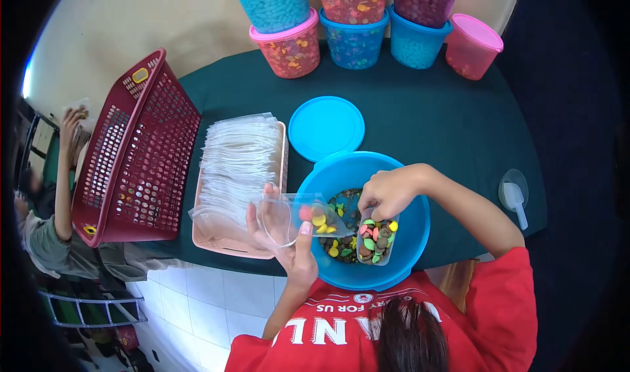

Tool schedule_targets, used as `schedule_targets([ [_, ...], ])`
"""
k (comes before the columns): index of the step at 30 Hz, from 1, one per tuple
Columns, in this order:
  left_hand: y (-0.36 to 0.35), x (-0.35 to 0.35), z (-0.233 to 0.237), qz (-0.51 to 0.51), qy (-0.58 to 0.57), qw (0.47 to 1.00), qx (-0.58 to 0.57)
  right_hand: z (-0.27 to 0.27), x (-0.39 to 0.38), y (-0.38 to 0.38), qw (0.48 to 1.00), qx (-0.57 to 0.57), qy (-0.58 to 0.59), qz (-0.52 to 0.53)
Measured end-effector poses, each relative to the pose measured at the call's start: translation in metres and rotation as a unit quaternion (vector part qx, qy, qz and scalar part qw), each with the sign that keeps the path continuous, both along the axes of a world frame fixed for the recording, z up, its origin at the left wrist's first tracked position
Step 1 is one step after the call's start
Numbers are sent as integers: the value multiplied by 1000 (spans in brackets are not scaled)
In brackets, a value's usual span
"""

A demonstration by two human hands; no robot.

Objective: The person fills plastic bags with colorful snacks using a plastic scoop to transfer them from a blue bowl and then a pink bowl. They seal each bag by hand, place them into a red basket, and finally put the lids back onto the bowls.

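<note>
My left hand [292,247] grips a clear plastic bag [279,218], its fingers spread around the mouth. A few pink and yellow candies [319,219] lie in the bag's far end. My right hand [388,193] is closed on a clear scoop [378,240] filled with brown, green, pink and yellow candies; its handle is hidden by my fingers. Both are above a blue tub [418,240], with the bag's end beside the scoop. More brown and coloured candies [341,247] cover part of the tub's bottom.
Left of the tub, a pink tray [226,244] holds a stack of clear bags [239,155]. A blue lid [326,129] lies behind. Farther left stands a maroon basket [154,155]; lidded tubs [354,43] line the back. A white scoop [515,201] lies right. Another person's arm [63,181] shows far left.
</note>
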State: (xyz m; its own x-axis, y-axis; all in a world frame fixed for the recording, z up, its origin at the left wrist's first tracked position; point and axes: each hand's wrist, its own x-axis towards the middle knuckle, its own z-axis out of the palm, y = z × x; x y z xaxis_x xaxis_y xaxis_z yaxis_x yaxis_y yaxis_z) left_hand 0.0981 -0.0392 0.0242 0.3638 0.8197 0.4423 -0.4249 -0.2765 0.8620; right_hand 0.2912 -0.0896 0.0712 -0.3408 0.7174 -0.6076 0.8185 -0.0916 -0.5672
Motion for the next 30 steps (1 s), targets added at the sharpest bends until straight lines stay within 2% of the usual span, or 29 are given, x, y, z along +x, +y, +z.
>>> schedule_targets([
  [2,-1,2,3,9,15,1000,-3,19,3,-4,999,12,33,-24],
  [5,-4,3,9,-39,57,997,-17,47,8,-12,994,56,78,-57],
  [7,-3,2,9,-75,169,981,55,61,14,-18,979,168,69,-94],
  [8,-5,3,10,-80,189,978,45,67,16,-19,979,169,67,-91],
  [10,-4,3,9,-75,223,969,78,77,20,-19,954,249,13,-169],
  [11,-4,4,8,-73,260,957,109,82,19,-18,953,251,11,-167],
  [14,-3,7,4,-93,272,947,141,83,13,-13,908,370,-120,-158],
  [19,-4,8,11,-113,328,910,227,86,-10,-6,892,386,-203,-119],
  [21,-4,7,12,-113,341,901,243,89,-21,-6,877,365,-297,-95],
  [23,-5,7,14,-103,357,896,244,87,-28,-8,874,368,-306,-89],
  [26,-5,7,13,-110,363,890,253,86,-37,-11,839,397,-363,-82],
  [30,-5,6,13,-114,356,892,255,86,-33,-12,852,385,-346,-78],
])
